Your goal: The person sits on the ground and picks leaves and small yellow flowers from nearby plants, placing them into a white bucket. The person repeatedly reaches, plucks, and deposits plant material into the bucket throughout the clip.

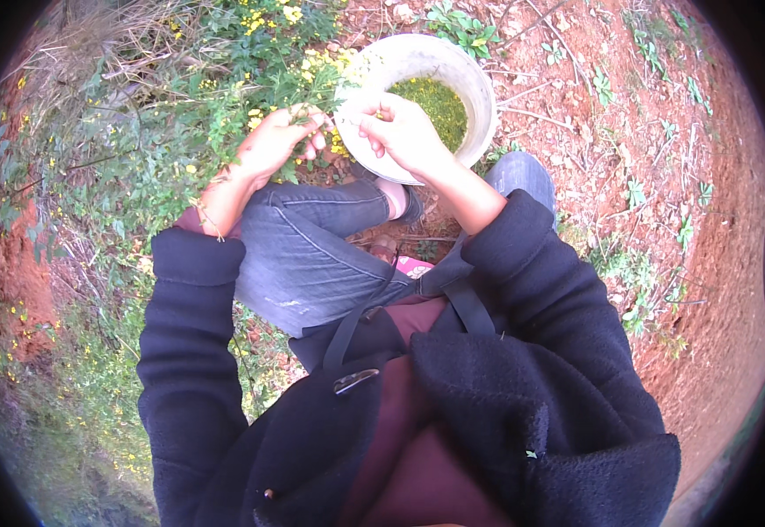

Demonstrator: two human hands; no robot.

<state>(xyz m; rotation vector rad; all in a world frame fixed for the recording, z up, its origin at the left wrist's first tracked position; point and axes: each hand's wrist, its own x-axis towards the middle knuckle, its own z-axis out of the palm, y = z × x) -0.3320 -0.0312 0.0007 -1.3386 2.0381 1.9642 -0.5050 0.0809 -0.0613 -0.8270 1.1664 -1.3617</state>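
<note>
A white bucket [484, 118] stands on the ground in front of me, with many small yellow and green flower heads [436, 105] inside it. My left hand [283, 139] is just left of the bucket, closed on a green plant stem that bears yellow flowers [320, 66]. Over the bucket's near left rim is my right hand [399, 135], its fingers curled and thumb near the index finger. Whether anything small lies between those fingertips is too bright to tell. The two hands are close together but apart.
Leafy plants with yellow flowers [191, 118] grow thickly on the left. Reddish soil [705, 309] with twigs and small green weeds [603, 85] lies on the right. My bent legs in jeans [316, 257] are just below the bucket.
</note>
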